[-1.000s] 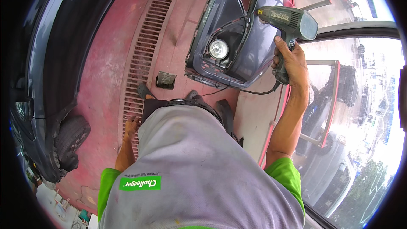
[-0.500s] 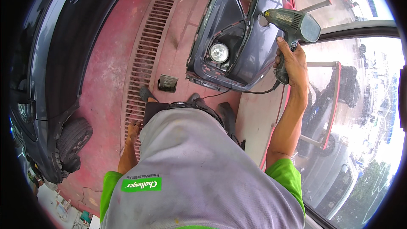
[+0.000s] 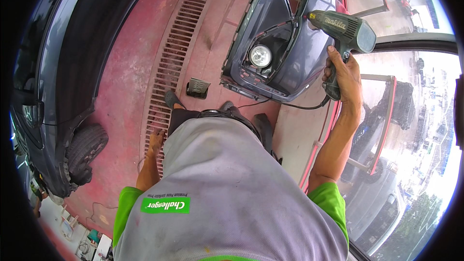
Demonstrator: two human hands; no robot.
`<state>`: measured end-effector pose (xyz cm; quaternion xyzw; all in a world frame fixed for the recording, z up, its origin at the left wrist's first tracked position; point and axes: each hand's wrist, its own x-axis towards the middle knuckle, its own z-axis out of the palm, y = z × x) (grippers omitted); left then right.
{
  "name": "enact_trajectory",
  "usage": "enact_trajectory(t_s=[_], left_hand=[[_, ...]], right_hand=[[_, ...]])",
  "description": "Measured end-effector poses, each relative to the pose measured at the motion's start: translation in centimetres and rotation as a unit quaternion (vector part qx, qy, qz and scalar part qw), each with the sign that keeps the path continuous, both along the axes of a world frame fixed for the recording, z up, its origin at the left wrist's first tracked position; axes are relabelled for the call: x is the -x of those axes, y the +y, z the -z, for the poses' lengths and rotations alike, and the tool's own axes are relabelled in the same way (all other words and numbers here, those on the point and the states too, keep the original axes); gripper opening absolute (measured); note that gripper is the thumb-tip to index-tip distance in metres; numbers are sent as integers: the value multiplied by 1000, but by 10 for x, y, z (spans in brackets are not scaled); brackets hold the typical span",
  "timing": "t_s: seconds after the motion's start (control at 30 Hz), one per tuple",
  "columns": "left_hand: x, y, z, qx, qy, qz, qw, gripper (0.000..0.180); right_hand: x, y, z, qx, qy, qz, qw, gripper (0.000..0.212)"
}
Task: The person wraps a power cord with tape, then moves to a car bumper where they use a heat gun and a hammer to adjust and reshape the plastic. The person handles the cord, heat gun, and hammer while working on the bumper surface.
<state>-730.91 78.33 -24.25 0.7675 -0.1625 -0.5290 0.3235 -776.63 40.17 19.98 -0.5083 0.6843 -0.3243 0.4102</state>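
Note:
My right hand (image 3: 345, 75) is wrapped round the handle of a dark green heat gun (image 3: 340, 26). Its nozzle points left, close against the outer face of a dark grey car bumper (image 3: 309, 55); whether it touches cannot be made out. Set into the bumper is a round fog light (image 3: 260, 56). From the gun's handle a black cord (image 3: 304, 107) runs left, passing below the bumper. My left hand (image 3: 155, 142) hangs low beside my trouser leg and touches no tool that I can see; its fingers are too small and partly hidden to read.
A dark car (image 3: 63, 67) with an exposed wheel (image 3: 87, 150) stands on the left. A slotted floor grate (image 3: 171, 53) crosses the red floor. Near my feet lies a small dark open box (image 3: 197, 88). Glass panes (image 3: 411, 116) line the right; another person (image 3: 37, 195) shows at lower left.
My view has shifted, so the bumper and heat gun appear farther right. Against the bumper, the nozzle has moved only slightly. A person has come into view at the lower left edge.

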Motion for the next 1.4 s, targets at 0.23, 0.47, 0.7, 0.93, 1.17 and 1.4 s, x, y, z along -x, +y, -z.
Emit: enact_trajectory(t_s=[0.23,0.47,0.7,0.93,1.17,1.4], left_hand=[[-18,10,22,11,-74,153,985,21],[5,-20,-28,-44,49,-50,997,27],[1,-20,-34,-62,11,39,997,39],[2,-19,-34,-68,-5,28,997,34],[9,-13,-29,8,2,53,999,28],[-1,-10,-18,-11,4,65,998,31]], right_hand=[[-3,-1,-2,-4,-13,-5,1000,35],[-1,-4,3,25,13,24,999,34],[-5,1,-2,11,-10,1,1000,34],[-4,-2,-7,17,-5,5,1000,34],[10,-1,-4,14,-5,5,1000,36],[9,17,-2,31,-2,43,999,41]])
